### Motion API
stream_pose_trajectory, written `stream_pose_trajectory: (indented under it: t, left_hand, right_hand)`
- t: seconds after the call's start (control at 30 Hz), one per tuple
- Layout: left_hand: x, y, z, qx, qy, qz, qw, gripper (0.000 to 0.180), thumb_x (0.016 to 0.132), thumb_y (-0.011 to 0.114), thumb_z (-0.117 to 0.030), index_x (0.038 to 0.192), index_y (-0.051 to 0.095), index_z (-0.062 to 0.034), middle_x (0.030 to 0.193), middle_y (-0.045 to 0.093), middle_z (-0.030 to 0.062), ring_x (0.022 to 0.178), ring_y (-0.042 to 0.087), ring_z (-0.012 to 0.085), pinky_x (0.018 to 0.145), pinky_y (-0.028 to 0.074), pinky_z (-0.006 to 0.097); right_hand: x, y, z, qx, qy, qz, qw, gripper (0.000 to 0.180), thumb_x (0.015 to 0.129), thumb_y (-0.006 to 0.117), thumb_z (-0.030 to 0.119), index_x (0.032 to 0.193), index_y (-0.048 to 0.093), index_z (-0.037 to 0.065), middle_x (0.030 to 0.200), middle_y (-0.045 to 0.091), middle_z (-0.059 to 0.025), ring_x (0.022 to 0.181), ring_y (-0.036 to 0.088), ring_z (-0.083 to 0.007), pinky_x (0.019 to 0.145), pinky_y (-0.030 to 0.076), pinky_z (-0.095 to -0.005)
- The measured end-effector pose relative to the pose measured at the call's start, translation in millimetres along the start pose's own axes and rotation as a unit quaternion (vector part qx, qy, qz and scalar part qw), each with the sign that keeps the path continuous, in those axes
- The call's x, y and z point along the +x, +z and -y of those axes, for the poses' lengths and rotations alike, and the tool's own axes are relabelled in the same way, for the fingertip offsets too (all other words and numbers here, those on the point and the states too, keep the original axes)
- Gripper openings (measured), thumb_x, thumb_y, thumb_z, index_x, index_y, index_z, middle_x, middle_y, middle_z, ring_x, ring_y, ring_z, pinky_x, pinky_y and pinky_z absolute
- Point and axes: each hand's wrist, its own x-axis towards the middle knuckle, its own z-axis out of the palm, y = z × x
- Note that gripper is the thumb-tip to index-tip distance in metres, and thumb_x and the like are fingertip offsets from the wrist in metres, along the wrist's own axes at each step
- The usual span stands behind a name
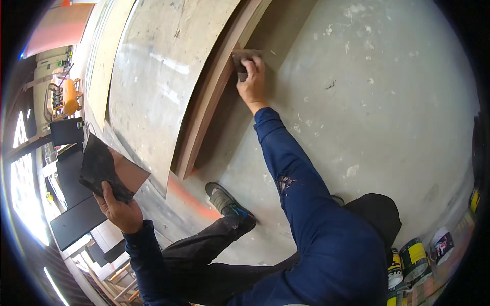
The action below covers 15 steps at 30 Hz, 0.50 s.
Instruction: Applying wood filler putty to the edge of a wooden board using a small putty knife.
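My left hand [120,210] is closed on the near edge of a flat square plate [131,175], thumb on top. Part of the plate is pinkish brown, and a dark patch covers the rest; I cannot tell whether that is paste or staining. Out ahead, my right hand [253,87] grips a thin, flat, dark scraper [240,64], its blade against the side of a long reddish-brown wooden beam [206,109]. The beam runs along the edge of a large pale, scuffed panel [158,66]. Fingers partly hide the scraper.
Beneath me is a grey floor [357,117] with white splotches. My shoe [224,201] rests near the beam's close end. Paint cans [413,257] stand at lower right. At far left are an orange machine [65,97] and dark panels [76,222].
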Motion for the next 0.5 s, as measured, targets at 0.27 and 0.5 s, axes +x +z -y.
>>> stream_pose_trajectory:
  t: [0.27,0.5]
  left_hand:
    - [3.3,5.8,0.8,-0.03,-0.028,-0.026,0.999,0.062,0.078,0.076,0.002,0.137,0.057,-0.0006,0.137,0.056,0.0328,0.128,0.056,0.0466,0.101,0.052,0.046]
    - [-3.5,4.5,-8.1,0.35,0.221,0.034,0.91,0.04,0.098,0.065,-0.01,0.136,0.057,-0.0011,0.132,0.062,0.0163,0.117,0.063,0.0269,0.096,0.055,0.033]
  right_hand:
    - [-68.8,-12.0,35.9,0.156,-0.032,0.126,0.979,0.038,0.077,0.065,-0.001,0.115,0.062,0.006,0.128,0.057,-0.0226,0.121,0.053,-0.045,0.108,0.043,-0.0508]
    - [49.0,-20.2,-20.2,0.065,-0.073,-0.016,0.995,0.038,0.082,0.061,-0.002,0.12,0.062,0.003,0.122,0.064,-0.0201,0.115,0.061,-0.0392,0.101,0.049,-0.0463]
